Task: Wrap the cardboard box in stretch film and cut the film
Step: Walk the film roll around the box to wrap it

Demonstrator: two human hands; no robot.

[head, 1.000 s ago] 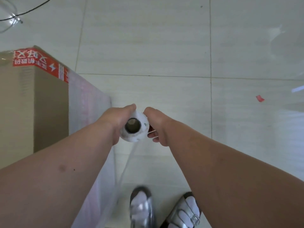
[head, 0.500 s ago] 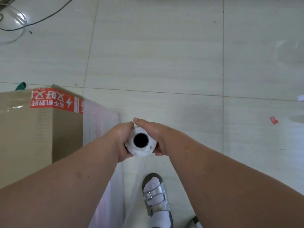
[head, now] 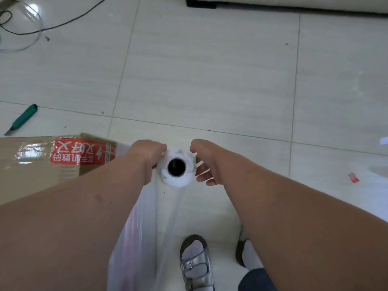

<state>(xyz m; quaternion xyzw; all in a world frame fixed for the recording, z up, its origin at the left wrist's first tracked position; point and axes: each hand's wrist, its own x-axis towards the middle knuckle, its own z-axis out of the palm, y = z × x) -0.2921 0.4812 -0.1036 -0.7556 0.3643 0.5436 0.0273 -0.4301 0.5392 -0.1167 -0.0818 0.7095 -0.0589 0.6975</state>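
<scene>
Head view, looking down at a tiled floor (head: pixel 210 80). Far left: a green utility knife (head: pixel 22 119) lay on the tiles, well apart from the work, just beyond the cardboard box (head: pixel 37 169). The box stood at left with red printed tape (head: pixel 81 153) across its top near the corner, and glossy film already showed on that top face. Left hand (head: pixel 147 156) gripped the near side of the stretch film roll (head: pixel 177 168), fingers curled round it. The roll was held upright, its dark core facing the camera, just beside the box corner. Right hand (head: pixel 204 162) sat on the roll's other side, thumb over the top edge and fingers loosely spread against it, more a steadying touch than a clamp. A sheet of stretch film (head: pixel 147 227) ran from the roll down and back toward the box, partly bunched. Below, two feet in silver sandals (head: pixel 196 265). Far right, a small red scrap (head: pixel 353 177) on the floor. Judgement: wrapping was under way, cutting not yet due. To do this pass well, keep the roll vertical and close to the box face, hold steady tension so the bunched film flattens, let the right hand brake the roll lightly, and overlap the layer already on.
</scene>
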